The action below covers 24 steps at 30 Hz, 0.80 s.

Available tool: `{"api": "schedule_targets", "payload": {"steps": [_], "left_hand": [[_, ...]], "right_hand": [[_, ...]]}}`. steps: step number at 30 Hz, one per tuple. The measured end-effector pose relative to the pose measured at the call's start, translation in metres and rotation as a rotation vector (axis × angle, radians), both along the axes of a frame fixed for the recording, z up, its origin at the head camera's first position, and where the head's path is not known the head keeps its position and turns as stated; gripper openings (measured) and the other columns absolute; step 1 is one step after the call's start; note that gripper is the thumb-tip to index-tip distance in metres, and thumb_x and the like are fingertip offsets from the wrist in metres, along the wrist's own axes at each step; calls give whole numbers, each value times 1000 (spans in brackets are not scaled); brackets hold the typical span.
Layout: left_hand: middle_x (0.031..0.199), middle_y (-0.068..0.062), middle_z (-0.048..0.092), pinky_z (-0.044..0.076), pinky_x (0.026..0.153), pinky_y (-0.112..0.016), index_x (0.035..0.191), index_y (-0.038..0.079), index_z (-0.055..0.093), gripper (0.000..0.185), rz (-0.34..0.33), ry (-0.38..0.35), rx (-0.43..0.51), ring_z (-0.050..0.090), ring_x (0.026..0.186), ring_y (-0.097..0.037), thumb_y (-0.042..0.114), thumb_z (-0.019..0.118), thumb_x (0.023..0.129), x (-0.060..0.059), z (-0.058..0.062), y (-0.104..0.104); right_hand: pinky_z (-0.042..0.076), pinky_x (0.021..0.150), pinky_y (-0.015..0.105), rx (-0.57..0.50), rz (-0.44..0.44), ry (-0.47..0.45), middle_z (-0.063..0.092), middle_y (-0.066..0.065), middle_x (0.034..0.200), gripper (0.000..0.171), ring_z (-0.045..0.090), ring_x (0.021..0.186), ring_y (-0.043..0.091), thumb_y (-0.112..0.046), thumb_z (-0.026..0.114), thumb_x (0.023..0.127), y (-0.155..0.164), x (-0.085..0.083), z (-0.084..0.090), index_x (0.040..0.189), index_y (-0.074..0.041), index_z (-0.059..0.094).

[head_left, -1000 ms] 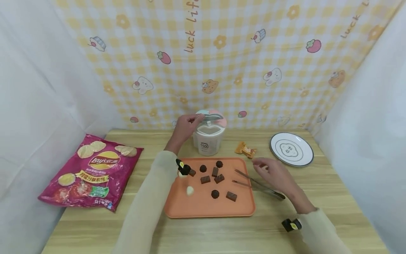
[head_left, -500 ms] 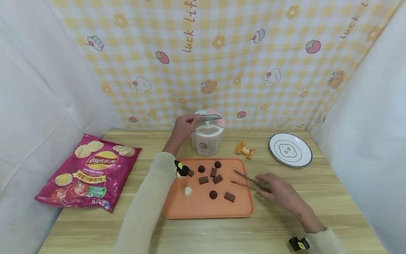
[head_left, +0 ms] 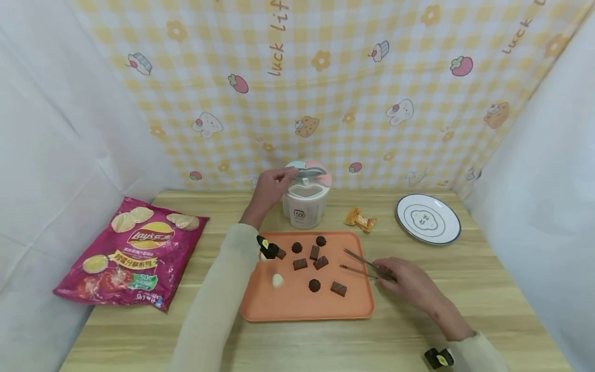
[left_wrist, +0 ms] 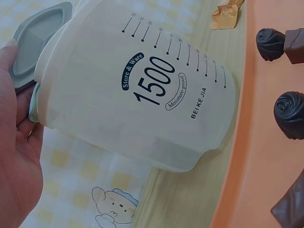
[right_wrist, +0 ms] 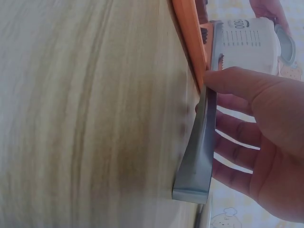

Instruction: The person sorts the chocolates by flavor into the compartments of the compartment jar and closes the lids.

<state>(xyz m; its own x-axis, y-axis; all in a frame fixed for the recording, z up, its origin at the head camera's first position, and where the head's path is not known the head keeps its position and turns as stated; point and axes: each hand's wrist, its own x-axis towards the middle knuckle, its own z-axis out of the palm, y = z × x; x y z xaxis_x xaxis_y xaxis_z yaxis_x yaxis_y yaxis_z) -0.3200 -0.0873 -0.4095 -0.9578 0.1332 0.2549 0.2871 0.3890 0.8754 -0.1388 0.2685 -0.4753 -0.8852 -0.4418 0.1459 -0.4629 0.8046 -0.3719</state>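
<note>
At the back, my left hand (head_left: 271,190) holds up the small grey-green flap lid (left_wrist: 42,43) of a clear storage container (head_left: 308,213) marked 1500. The thumb touches the flap and the fingers lie behind the container's rim. To the right, my right hand (head_left: 405,281) grips metal tongs (right_wrist: 197,156), thumb on one side and fingers on the other. The tong tips are apart, reaching over the right edge of an orange tray (head_left: 307,309). On it lie round dark chocolates (head_left: 314,285), brown chocolate bars (head_left: 339,288) and a white piece (head_left: 277,280).
A purple Lay's chip bag (head_left: 139,248) lies at the left. Behind the tray's right corner is an orange-wrapped sweet (head_left: 360,220). A white plate (head_left: 428,219) with a dark rim sits at the back right. A patterned cloth (head_left: 321,93) hangs behind the table.
My right hand has moved down onto the tongs, which lay loose across the tray edge, and now grips them. The left hand stays at the container's flap lid.
</note>
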Motion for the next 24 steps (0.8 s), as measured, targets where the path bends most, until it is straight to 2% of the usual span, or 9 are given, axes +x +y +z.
{"api": "schedule_targets", "payload": {"steps": [8, 13, 19, 24], "left_hand": [[119, 13, 61, 46, 85, -35, 116, 27, 68, 56, -10, 19, -30, 55, 104, -7, 68, 51, 82, -1, -1, -3], [118, 13, 62, 46, 86, -34, 116, 27, 68, 56, -4, 2, -18, 56, 103, -6, 68, 53, 82, 0, -3, -2], [119, 14, 61, 46, 85, -34, 115, 27, 69, 56, -17, 8, -22, 55, 105, -7, 69, 52, 82, 0, -2, 0], [118, 12, 62, 47, 83, -33, 116, 25, 68, 57, -10, 25, -12, 56, 100, -7, 67, 52, 82, 1, 1, 0]], "right_hand": [[50, 69, 31, 34, -13, -3, 66, -5, 92, 36, 60, 79, 9, -22, 77, 79, -4, 0, -3, 111, -11, 67], [49, 67, 30, 43, -14, -11, 65, -5, 91, 35, 60, 77, 8, -22, 76, 79, -4, 1, -4, 111, -12, 67], [49, 62, 26, -79, 1, -55, 63, -8, 91, 31, 57, 73, 3, -18, 75, 81, -2, 3, -1, 110, -12, 66], [47, 56, 22, -177, 78, -62, 61, -11, 86, 29, 54, 66, 2, -16, 73, 82, -3, 4, 5, 110, -13, 66]]}}
